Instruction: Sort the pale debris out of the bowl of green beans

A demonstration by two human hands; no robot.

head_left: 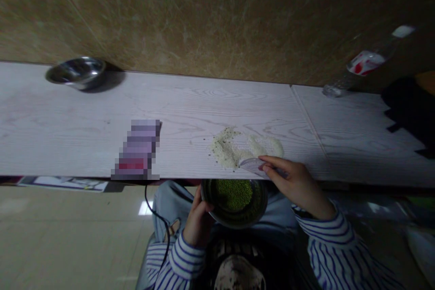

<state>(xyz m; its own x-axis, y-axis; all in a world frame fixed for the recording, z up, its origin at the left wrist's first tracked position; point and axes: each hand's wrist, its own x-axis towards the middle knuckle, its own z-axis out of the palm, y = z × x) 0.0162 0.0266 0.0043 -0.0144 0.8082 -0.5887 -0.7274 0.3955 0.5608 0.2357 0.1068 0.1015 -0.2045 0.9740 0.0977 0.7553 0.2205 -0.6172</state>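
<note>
1. My left hand [199, 222] grips the bean bowl [234, 223] by its left side, thumb at the rim, fingers closed on it. It is just below the front edge of the bench [190, 104], with green beans [234, 194] inside. A firm, level hold matters here, I judge, since a tilt could roll the beans out.

2. My right fingers [272, 161] pinch a flat, thin piece [250, 164] at its right end; its far end reaches the near side of the white grains [226, 153]. I can't tell what it is made of.

3. The grains lie spread on the bench, close to its front edge, with dark specks mostly toward their left side. A low, flat angle and light pressure should suit such small stuff; a quick flick might scatter it.

4. Short, slow strokes seem wise, as the edge is so near and stray grains could drop past it. A few specks lie apart on the left and need their own careful touch.

5. My elbows want room, though the second bowl [91, 82], standing by the wall [204, 18] on the left, and the bottle [365, 63], on the right, are well apart from my fingers.
</note>
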